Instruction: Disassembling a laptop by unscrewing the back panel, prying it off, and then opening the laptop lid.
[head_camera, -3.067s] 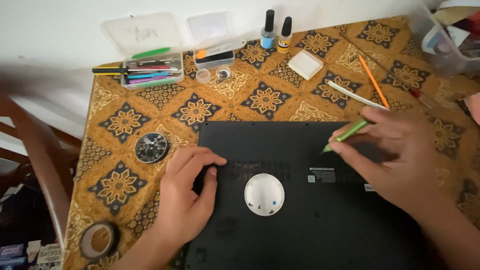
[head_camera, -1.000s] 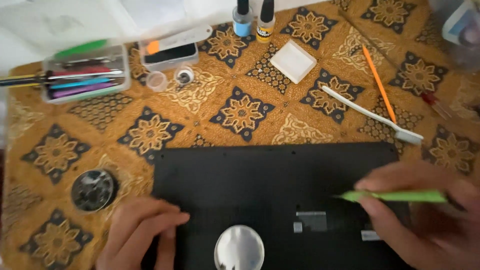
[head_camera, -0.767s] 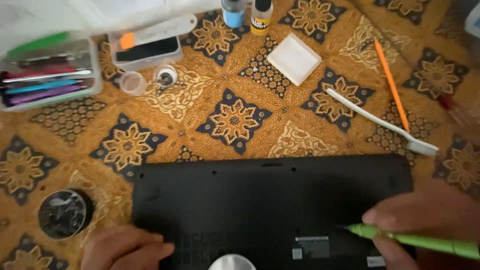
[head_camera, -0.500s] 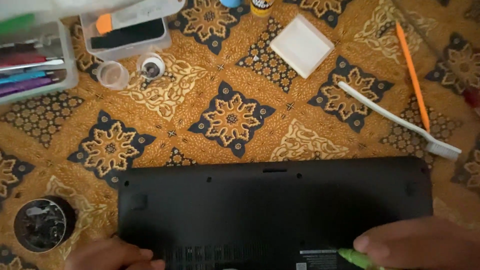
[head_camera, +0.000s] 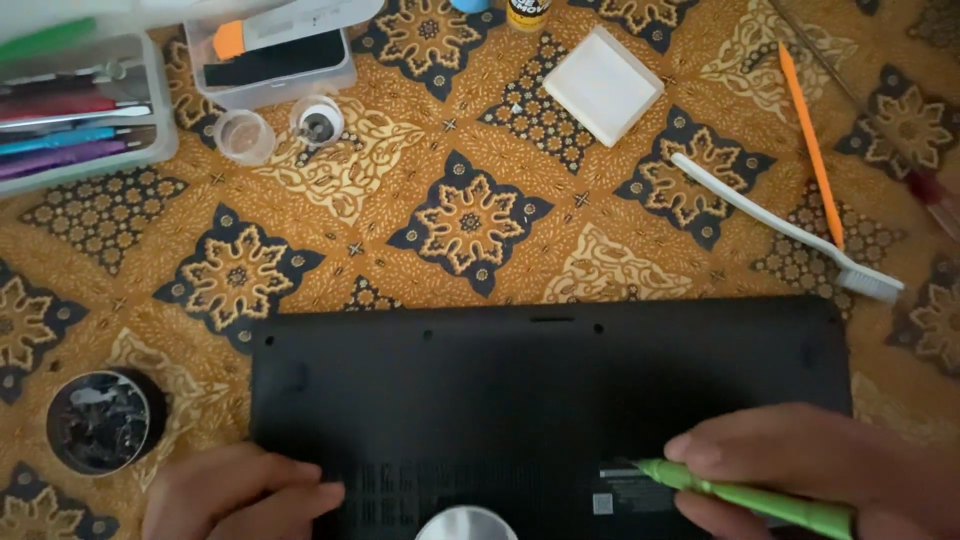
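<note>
Head view shows a black laptop base (head_camera: 540, 400), underside up, lying near on the patterned bench (head_camera: 470, 215). At its near left edge the left hand (head_camera: 240, 495) rests flat with fingers loosely spread, holding nothing. At near right the right hand (head_camera: 820, 465) has its fingers closed around a green screwdriver (head_camera: 745, 490), tip touching the base beside a label.

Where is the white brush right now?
Head view, upper right: the white brush lies on the patterned cloth, just above the black laptop, beside the orange stick.
</note>
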